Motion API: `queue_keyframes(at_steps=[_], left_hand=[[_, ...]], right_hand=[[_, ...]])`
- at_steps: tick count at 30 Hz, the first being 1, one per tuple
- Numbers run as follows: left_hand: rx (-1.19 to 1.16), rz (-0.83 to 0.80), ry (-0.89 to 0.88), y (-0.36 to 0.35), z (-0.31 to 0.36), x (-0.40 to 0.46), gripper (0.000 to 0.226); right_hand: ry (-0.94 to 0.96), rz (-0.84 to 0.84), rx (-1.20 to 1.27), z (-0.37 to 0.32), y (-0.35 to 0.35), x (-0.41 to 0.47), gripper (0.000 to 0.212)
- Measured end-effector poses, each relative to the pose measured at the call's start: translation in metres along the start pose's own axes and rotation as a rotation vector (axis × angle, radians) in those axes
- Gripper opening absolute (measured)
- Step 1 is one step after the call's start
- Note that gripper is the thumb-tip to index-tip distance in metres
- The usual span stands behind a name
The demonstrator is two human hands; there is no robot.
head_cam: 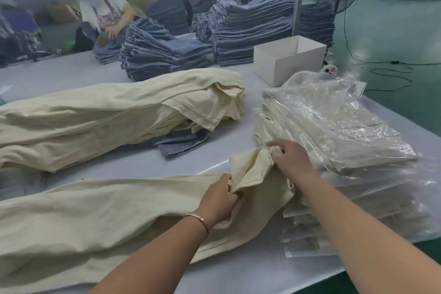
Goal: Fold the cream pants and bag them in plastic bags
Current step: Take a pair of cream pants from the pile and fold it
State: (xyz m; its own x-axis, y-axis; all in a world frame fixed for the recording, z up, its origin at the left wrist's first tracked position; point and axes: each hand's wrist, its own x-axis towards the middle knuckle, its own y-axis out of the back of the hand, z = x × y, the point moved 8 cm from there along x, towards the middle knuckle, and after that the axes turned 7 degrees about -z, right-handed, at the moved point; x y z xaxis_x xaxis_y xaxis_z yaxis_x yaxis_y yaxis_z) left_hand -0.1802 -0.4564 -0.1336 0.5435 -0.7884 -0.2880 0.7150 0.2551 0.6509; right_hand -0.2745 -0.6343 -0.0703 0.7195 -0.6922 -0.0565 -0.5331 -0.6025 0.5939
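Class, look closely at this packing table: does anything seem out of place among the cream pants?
Yes. A folded blue denim piece lies trapped under the pile of unfolded cream pants, away from the denim stacks at the table's far end. It looks misplaced among cream garments. Nothing looks spilled or damaged.

L grip (220, 198) & R grip (290, 157) pinching cream pants (95, 217) waistband

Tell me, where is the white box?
The white box sits on the table's far right, behind the bagged pants and beside the jeans stacks.
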Motion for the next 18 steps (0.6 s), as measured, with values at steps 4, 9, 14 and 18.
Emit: queue_keyframes(at_steps=[4,9,14,18], left_hand=[[-0.584,-0.182,0.08,-0.008,-0.002,-0.002,0.022],[0.402,0.04,0.104,0.004,-0.017,-0.006,0.035],[-0.241,-0.128,0.06,0.012,-0.013,-0.006,0.023],[-0.416,-0.264,0.124,0.031,-0.017,-0.012,0.059]], right_hand=[[-0.112,-0.037,-0.039,0.004,0.002,-0.001,0.047],[-0.094,-0.296,-0.311,-0.003,-0.024,-0.005,0.037],[-0.171,-0.168,0.099,0.008,0.003,-0.001,0.03],[-0.198,-0.192,0.143,0.007,0.007,-0.002,0.033]])
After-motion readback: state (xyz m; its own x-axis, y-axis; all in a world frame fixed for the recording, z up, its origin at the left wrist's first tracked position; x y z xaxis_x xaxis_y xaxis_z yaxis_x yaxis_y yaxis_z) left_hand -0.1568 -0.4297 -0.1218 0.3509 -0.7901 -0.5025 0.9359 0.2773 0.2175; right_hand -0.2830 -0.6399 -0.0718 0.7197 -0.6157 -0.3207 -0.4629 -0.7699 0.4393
